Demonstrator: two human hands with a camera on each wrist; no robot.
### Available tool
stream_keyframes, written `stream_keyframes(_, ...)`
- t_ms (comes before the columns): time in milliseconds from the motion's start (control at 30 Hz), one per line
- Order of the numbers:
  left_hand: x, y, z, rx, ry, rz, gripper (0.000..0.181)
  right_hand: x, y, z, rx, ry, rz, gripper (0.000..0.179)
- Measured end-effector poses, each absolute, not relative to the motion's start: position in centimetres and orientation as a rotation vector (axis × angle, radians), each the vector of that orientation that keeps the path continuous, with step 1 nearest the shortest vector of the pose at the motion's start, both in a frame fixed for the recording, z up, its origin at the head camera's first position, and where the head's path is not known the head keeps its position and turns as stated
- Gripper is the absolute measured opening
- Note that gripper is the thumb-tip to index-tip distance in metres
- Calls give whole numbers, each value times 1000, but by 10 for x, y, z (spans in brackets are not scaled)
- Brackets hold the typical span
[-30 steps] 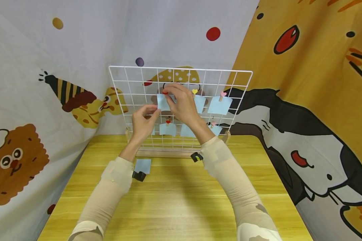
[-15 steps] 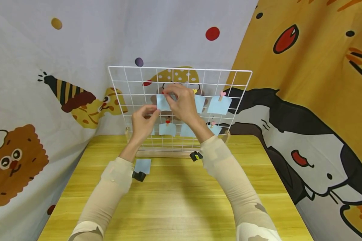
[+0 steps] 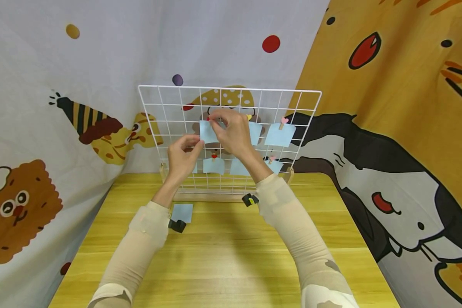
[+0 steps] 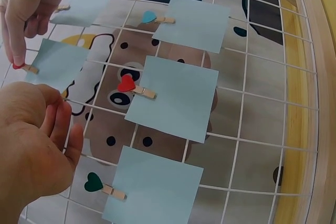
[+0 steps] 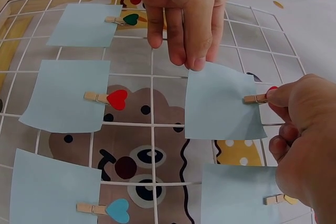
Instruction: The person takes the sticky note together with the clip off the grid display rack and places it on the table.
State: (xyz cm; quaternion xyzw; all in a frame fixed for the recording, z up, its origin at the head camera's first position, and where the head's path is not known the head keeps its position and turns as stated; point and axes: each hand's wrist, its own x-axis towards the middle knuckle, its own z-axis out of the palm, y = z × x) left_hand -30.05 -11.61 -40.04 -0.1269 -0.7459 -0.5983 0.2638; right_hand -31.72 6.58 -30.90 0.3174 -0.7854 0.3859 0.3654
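Note:
My right hand (image 3: 235, 134) pinches a small wooden clothespin (image 5: 255, 98) with a red heart between thumb and forefinger. The clothespin sits on the upper edge of a light blue paper square (image 5: 223, 106) against a white wire grid panel (image 3: 231, 89). My left hand (image 3: 182, 155) pinches the square's lower left corner between thumb and finger. Other blue squares hang from heart clothespins, among them a red-heart one (image 4: 144, 92) and a green-heart one (image 4: 113, 191) in the left wrist view. The right hand covers part of the upper row in the head view.
The grid stands in a wooden base (image 3: 211, 196) on a wood-grain table (image 3: 223, 265). A loose blue paper square (image 3: 182, 212) lies on the table near the left forearm. Black blocks show at both wrists. A cartoon-print curtain (image 3: 111, 42) hangs behind.
Both hands stay almost still at the same paper square. The right fingers have settled slightly over the red-heart clothespin, covering more of it.

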Motion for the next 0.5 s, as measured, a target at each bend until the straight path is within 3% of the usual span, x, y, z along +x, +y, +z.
stream_keyframes(500,-301,-118,-405,-340,-2024,-1605,15,-315,69,-304,764,-2021,1129,9)
